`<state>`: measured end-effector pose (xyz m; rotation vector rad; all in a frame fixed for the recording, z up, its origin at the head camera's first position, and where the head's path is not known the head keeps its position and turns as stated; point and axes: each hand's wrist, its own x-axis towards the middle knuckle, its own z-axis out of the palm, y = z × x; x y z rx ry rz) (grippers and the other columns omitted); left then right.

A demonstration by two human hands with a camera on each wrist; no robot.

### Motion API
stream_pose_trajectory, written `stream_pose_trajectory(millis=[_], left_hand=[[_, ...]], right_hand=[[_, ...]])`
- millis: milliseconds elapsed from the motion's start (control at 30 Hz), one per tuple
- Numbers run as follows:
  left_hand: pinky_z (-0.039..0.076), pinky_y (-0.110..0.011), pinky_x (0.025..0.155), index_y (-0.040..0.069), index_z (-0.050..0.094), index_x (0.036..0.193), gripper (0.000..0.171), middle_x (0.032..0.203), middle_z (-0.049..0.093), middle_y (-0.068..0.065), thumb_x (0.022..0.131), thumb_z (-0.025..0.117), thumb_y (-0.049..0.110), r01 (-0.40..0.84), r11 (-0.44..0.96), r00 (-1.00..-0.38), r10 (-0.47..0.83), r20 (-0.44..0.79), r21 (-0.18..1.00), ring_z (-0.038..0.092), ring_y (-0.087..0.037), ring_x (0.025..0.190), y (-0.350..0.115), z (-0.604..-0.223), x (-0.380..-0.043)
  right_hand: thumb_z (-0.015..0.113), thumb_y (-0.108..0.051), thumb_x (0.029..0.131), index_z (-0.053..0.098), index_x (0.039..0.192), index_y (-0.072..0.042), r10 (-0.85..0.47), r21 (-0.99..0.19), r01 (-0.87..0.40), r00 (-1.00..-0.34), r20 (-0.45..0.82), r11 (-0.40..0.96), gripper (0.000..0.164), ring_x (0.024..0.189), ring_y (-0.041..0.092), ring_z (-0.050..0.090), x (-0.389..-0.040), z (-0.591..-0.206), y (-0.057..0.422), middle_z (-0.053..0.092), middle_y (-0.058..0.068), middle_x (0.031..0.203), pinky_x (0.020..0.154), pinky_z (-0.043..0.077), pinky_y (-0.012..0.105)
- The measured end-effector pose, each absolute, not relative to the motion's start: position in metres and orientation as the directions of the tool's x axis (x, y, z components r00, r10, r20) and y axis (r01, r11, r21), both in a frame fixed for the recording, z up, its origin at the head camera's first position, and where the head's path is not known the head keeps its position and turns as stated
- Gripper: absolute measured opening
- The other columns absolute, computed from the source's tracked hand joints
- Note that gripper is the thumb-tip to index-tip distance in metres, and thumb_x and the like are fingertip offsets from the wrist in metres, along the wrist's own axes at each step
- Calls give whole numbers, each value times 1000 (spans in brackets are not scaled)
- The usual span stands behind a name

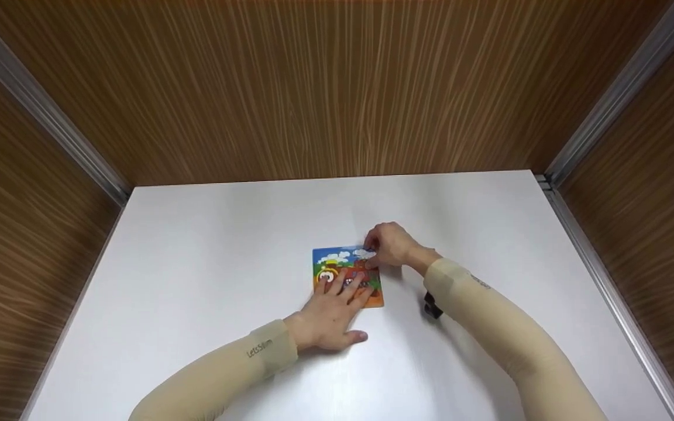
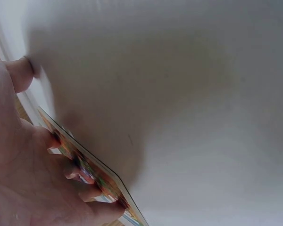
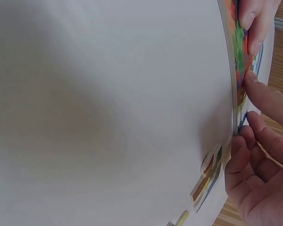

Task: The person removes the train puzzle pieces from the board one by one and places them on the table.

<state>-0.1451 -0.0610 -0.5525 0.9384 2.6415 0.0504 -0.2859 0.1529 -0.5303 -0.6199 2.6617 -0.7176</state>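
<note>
A thin, colourful jigsaw puzzle board [image 1: 337, 257] with a cartoon scene of sky, clouds and a smiling face lies flat on the white table. My left hand [image 1: 331, 313] rests on its lower part, fingers spread and thumb out on the table. The left wrist view shows those fingertips [image 2: 114, 209] pressing the picture. At the upper right corner my right hand [image 1: 392, 242] has curled fingers, thumb on the picture. From the right wrist view, the right hand [image 3: 262, 174] grips the board's edge. Whether a separate piece is pinched there is hidden.
Loose cut-out pieces [image 3: 207, 176] lie on the table beside the board in the right wrist view. The white table [image 1: 196, 251] is bounded by wood-grain panels [image 1: 337, 88] at the back and sides. A small black object [image 1: 432, 307] shows under the right wrist.
</note>
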Motion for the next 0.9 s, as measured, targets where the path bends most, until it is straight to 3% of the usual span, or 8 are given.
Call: stream_pose_trajectory(millis=[367,900], left_hand=[[18,-72,141,24,17,183,96,193,4,-9,108,47,75,593,787,-726,614,-309,171,3,-43,179,-63,-553,-145],[18,-71,141,26,14,183,96,193,6,-8,108,47,76,594,787,-724,613,-316,165,3,-42,180,-61,-551,-144]], right_hand=[[100,-25,85,84,107,-9,-477,-524,-336,-864,-160,783,31,95,21,68,-288,-529,152,82,8,102,91,56,39],[86,-10,97,87,112,-9,-480,-617,-304,-867,-136,725,15,98,22,68,-287,-530,156,84,11,107,94,58,40]])
